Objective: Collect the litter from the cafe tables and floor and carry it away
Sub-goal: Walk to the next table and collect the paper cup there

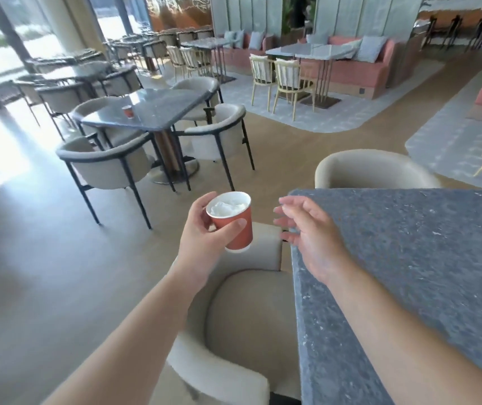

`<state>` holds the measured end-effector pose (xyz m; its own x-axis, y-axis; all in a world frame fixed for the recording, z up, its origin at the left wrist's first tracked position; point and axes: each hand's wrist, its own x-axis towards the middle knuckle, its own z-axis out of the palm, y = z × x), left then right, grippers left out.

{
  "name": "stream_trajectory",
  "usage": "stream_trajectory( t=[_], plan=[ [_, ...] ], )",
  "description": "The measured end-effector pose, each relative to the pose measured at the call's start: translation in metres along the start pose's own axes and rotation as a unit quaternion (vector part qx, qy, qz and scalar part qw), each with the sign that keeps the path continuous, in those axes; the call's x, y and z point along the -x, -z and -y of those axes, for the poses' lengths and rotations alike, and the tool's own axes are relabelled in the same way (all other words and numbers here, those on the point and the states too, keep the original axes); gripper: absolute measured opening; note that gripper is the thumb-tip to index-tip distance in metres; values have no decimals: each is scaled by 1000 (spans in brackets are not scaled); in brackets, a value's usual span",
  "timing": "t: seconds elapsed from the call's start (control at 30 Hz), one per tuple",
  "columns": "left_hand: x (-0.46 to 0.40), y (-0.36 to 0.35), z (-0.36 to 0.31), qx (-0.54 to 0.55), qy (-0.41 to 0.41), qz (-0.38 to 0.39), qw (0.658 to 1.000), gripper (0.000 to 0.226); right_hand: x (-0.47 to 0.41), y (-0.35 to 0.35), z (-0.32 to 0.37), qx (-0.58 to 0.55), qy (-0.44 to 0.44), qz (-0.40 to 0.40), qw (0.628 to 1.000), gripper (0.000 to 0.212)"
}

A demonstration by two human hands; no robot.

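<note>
far table (158,108): dark stone top, upper left of my view, w/ pale round-backed chairs (108,165) on thin dark legs around it.
2nd cup (128,111): small orange paper cup standing upright on that far table, near its left edge, well apart from me.
floor (58,244): pale, strong glare from the windows on the left.
my left hand (204,226): raised in front of me, fingers and thumb curled round the cup; thumb lies across the side facing me, fingers wrap the far side.
cup (234,226): orange paper cup, held in the air in my left hand, tilted a bit w/ the rim leaning left; sits above the near chair, just left of the near table's corner.
tissue (227,206): white crumpled wad stuffed inside the cup, filling it up to the rim.
near chair (251,317): beige padded seat & curved back right under my arms, tucked against the near table.
my right hand (307,229): held over the near table's left corner, fingers spread & loose, pointing left toward the cup, holding nothing; not touching the cup.
near table (409,258): grey speckled stone top, fills the right side, my right forearm above it.
chair behind it (374,168): beige curved back at the table's far edge.
back of room: pink benches (359,71) w/ pale cushions, more tables & light wooden chairs (286,80).
</note>
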<state>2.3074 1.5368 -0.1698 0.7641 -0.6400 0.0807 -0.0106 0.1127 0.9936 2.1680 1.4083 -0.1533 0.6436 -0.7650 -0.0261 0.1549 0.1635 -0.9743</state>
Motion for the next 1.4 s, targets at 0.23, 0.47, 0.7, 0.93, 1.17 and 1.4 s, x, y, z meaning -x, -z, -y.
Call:
stream_trajectory(
  t=[0.23, 0.47, 0.7, 0.93, 1.17, 1.4],
  plan=[
    [55, 80, -11, -11, -2, -123, 992, 80, 22, -74, -23, -26, -45, 129, 990, 13],
    [115, 168, -29, -5, -8, -243, 970, 77, 56, -172, -37, -17, -73, 250, 965, 13],
    [186, 276, -43, -32, -12, -333, 942, 71, 110, -287, -61, -3, -92, 353, 931, 10],
    [276, 395, -63, -28, -34, -405, 913, 70, 201, -411, -86, 11, -108, 434, 894, 10],
    [386, 496, -76, -5, -50, -467, 883, 80, 308, -517, -107, 24, -118, 514, 849, 11],
    [502, 558, -86, -10, -69, -560, 826, 72, 419, -592, -135, 30, -139, 599, 788, 12]
  ],
)
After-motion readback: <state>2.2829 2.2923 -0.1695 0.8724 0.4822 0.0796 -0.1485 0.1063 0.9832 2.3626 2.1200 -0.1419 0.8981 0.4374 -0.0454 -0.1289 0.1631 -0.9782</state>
